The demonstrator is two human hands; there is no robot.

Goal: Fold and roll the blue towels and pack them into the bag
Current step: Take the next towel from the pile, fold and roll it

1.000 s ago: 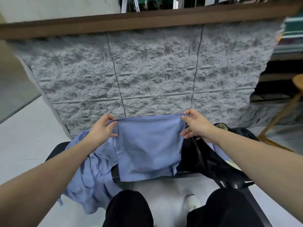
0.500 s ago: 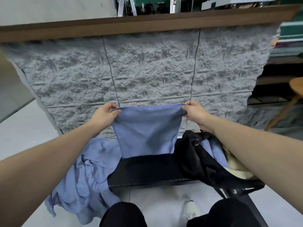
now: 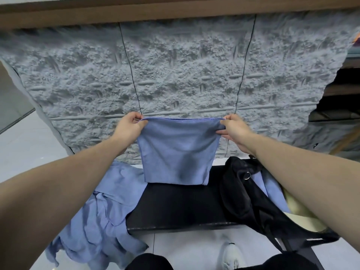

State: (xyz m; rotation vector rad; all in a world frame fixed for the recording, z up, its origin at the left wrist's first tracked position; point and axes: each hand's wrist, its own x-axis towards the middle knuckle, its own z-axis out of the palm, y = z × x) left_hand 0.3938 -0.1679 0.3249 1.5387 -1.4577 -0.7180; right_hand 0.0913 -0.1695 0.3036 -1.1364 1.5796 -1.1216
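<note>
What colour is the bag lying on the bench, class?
Black; the bag shows best in the head view, the only one given.

Indoor commercial-looking space, grey textured stone-effect wall panels (image 3: 175, 65), wood trim above, pale tiled floor (image 3: 25, 145), black bench (image 3: 175, 207)

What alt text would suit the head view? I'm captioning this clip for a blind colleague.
Two bare hands, left and right, pinch the top corners of a folded blue towel hanging above a black bench. A heap of blue towels lies at the left, a black bag at the right, before a grey textured wall.
</note>
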